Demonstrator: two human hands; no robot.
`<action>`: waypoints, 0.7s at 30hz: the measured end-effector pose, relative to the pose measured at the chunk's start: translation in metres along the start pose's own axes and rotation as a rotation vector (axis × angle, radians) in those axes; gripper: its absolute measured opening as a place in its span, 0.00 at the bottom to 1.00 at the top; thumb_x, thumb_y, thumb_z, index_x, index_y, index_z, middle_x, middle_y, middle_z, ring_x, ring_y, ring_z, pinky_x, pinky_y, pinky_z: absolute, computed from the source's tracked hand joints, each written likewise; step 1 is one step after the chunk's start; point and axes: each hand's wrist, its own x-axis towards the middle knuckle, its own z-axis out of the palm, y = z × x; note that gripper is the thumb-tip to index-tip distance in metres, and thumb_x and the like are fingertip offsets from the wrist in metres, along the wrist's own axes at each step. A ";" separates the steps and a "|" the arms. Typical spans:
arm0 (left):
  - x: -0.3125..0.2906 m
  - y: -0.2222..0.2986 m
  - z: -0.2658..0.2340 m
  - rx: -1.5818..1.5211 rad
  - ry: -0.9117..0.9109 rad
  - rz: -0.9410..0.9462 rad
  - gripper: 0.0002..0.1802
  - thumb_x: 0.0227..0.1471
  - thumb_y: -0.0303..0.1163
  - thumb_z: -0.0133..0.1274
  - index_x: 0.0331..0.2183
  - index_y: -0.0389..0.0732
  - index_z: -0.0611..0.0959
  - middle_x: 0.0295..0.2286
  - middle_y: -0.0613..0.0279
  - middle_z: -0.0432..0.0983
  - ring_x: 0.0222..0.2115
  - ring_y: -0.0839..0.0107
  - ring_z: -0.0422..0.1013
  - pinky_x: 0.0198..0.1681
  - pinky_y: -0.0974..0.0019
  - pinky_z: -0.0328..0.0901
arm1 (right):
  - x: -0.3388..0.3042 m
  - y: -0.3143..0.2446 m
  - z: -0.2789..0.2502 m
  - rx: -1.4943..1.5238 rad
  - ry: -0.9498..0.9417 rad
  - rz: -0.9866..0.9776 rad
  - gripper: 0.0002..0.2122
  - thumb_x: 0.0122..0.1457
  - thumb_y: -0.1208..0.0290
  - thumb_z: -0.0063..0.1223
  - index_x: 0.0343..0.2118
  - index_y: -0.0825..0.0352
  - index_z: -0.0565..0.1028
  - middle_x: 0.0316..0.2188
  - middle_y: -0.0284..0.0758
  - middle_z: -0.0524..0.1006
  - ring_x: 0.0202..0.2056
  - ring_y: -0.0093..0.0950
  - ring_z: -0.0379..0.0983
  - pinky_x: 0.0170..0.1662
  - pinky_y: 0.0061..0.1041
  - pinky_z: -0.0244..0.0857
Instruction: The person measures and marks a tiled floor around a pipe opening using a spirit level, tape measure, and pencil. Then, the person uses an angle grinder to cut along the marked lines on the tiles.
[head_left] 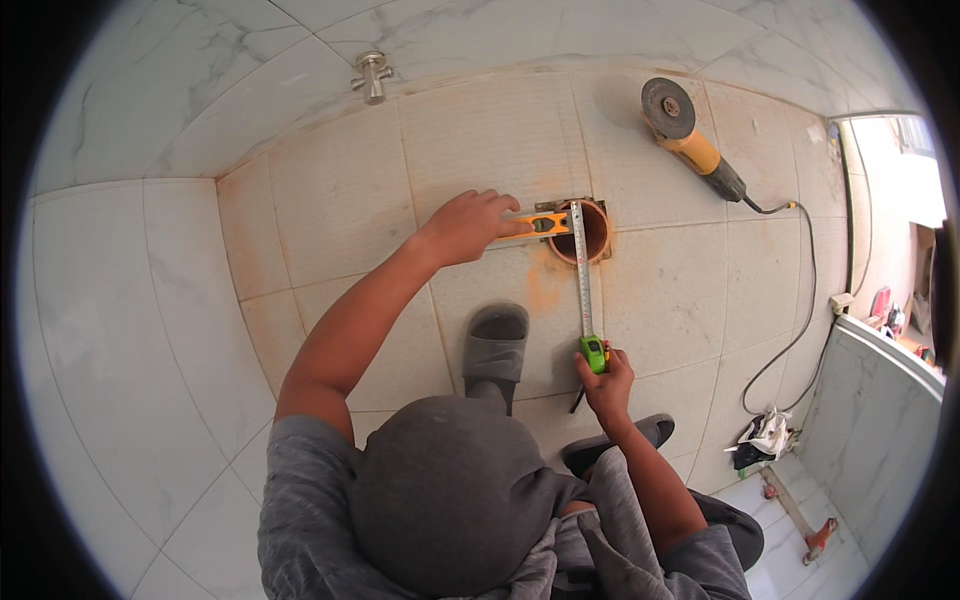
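Observation:
My left hand (468, 226) reaches forward and presses down on one end of an orange spirit level (538, 224). The level lies on the beige floor tiles and across the round orange drain opening (592, 236). My right hand (606, 382) grips a green tape measure case (594, 352) close to my body. Its blade (583, 275) is pulled out straight along the floor, and its tip reaches the far rim of the drain opening, crossing over the level.
A yellow angle grinder (688, 132) lies on the far tiles, its black cable (806, 300) curving down the right side. A metal valve (372, 76) sticks out of the marble wall. My grey slippers (496, 345) are below the drain. Rags (766, 436) and a marble threshold (880, 395) are on the right.

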 end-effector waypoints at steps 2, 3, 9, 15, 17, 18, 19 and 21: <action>0.003 0.002 0.004 0.027 -0.035 -0.014 0.29 0.55 0.19 0.53 0.52 0.64 0.85 0.48 0.66 0.77 0.49 0.63 0.73 0.52 0.60 0.69 | 0.001 0.003 0.000 -0.010 0.002 -0.010 0.22 0.53 0.61 0.69 0.44 0.73 0.81 0.38 0.50 0.79 0.39 0.45 0.79 0.45 0.38 0.72; 0.003 0.001 0.005 0.035 -0.072 -0.028 0.30 0.55 0.20 0.52 0.52 0.65 0.85 0.48 0.66 0.77 0.49 0.63 0.73 0.52 0.59 0.69 | 0.001 0.003 0.000 -0.014 -0.001 -0.012 0.22 0.53 0.61 0.69 0.44 0.73 0.81 0.38 0.50 0.79 0.38 0.45 0.79 0.45 0.38 0.72; 0.005 -0.003 0.005 0.043 -0.168 -0.065 0.23 0.56 0.26 0.57 0.51 0.61 0.86 0.49 0.66 0.77 0.48 0.65 0.74 0.48 0.61 0.72 | 0.001 0.001 -0.002 0.001 -0.013 -0.012 0.22 0.53 0.60 0.69 0.44 0.74 0.81 0.38 0.50 0.79 0.38 0.46 0.79 0.44 0.39 0.72; 0.026 -0.012 0.001 -0.069 -0.349 -0.245 0.15 0.59 0.35 0.58 0.48 0.58 0.88 0.43 0.66 0.79 0.45 0.64 0.75 0.45 0.61 0.73 | 0.002 -0.004 -0.004 -0.027 -0.003 -0.028 0.23 0.53 0.60 0.69 0.44 0.75 0.80 0.37 0.50 0.79 0.37 0.46 0.79 0.44 0.39 0.72; 0.032 -0.015 0.002 -0.044 -0.399 -0.237 0.14 0.59 0.38 0.58 0.47 0.57 0.88 0.40 0.65 0.80 0.44 0.63 0.75 0.44 0.60 0.73 | 0.002 -0.001 -0.004 -0.038 -0.011 -0.006 0.22 0.53 0.61 0.68 0.43 0.75 0.80 0.36 0.49 0.79 0.37 0.45 0.79 0.45 0.39 0.72; 0.034 -0.018 0.002 -0.047 -0.413 -0.243 0.13 0.60 0.39 0.58 0.46 0.56 0.88 0.39 0.65 0.80 0.43 0.63 0.75 0.43 0.59 0.73 | 0.002 0.003 -0.004 -0.039 -0.022 0.011 0.21 0.54 0.62 0.68 0.43 0.75 0.80 0.36 0.48 0.80 0.37 0.43 0.79 0.46 0.39 0.72; 0.035 -0.020 0.002 -0.018 -0.403 -0.196 0.13 0.60 0.41 0.57 0.45 0.54 0.88 0.39 0.65 0.80 0.43 0.63 0.75 0.43 0.59 0.73 | 0.002 0.008 -0.004 -0.036 -0.026 -0.001 0.19 0.55 0.64 0.67 0.43 0.75 0.80 0.35 0.47 0.80 0.37 0.41 0.80 0.47 0.38 0.72; 0.033 -0.022 0.002 0.014 -0.381 -0.123 0.14 0.61 0.44 0.57 0.43 0.51 0.89 0.37 0.64 0.80 0.43 0.62 0.75 0.42 0.58 0.72 | 0.003 0.024 -0.010 0.204 -0.048 0.054 0.16 0.57 0.68 0.65 0.42 0.75 0.80 0.35 0.43 0.81 0.37 0.34 0.80 0.48 0.38 0.72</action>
